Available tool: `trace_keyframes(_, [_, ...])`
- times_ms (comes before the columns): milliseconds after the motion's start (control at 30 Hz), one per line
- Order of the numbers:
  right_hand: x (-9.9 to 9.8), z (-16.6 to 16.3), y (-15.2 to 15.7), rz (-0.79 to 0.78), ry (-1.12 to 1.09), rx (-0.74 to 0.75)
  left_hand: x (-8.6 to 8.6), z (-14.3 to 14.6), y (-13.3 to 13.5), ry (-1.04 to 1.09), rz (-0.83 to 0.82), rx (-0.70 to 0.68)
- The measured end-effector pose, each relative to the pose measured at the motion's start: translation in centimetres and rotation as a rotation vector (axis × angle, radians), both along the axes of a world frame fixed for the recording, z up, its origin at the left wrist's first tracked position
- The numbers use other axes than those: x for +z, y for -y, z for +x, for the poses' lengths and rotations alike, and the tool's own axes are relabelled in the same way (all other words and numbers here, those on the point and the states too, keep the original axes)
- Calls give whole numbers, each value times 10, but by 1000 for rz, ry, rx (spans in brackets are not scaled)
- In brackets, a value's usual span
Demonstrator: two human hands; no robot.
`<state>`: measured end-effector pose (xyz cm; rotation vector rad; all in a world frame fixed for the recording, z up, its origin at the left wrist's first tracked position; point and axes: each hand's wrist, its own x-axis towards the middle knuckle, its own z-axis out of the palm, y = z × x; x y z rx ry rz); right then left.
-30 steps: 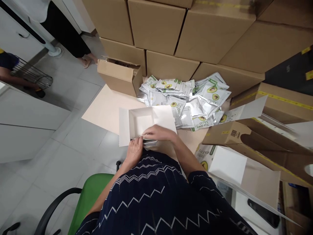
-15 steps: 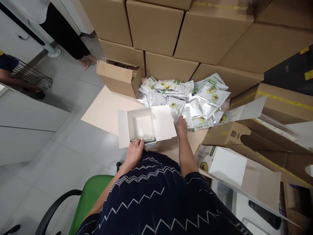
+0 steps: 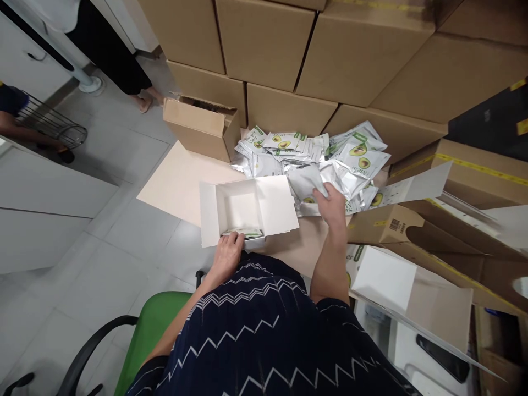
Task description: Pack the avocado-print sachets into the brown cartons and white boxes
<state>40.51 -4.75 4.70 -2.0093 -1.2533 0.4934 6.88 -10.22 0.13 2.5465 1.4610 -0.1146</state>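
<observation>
An open white carton (image 3: 270, 206) stands at the near edge of a pale table (image 3: 181, 179), with a few sachets (image 3: 243, 232) lying at its near side. My left hand (image 3: 227, 254) rests on the carton's near wall, fingers curled over the sachets inside. My right hand (image 3: 332, 202) reaches into a heap of silver avocado-print sachets (image 3: 350, 157) and has its fingers closed on one silver sachet (image 3: 304, 181) lifted off the heap.
Stacked brown cartons (image 3: 264, 44) wall the far side. An open brown box (image 3: 202, 126) sits at the table's far left. Flattened cardboard and white cartons (image 3: 383, 278) lie at right. A green chair (image 3: 154, 324) is beneath me. Another person's feet (image 3: 144, 102) stand at upper left.
My right hand left the white carton, went right to the heap and closed on a silver sachet. My left hand stayed on the carton's near wall.
</observation>
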Motion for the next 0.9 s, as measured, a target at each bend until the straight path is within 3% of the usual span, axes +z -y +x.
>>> trace_keyframes(133, [52,-23,15,353,-203,37,3,2,0,-14,27,-15])
trace_keyframes(233, [66,-49,19,387,-309,197,5,2,1,-31,37,-19])
trace_keyframes(333, [60,-81,13,231,-242,507,6,2,1,-33,49,-19])
trace_keyframes(467, [41,-126,-3,-61,73,857,3,2,1,-15,59,-20])
trace_keyframes(600, [20,-158,-22,-318,331,1073,0,2,2,32,50,-12])
trace_keyframes(733, [1,-177,-36,-553,423,1232,-3,1,3,35,58,-9])
trace_keyframes(900, [-11,-190,-46,-704,488,1350,-4,1,5,47,78,-5])
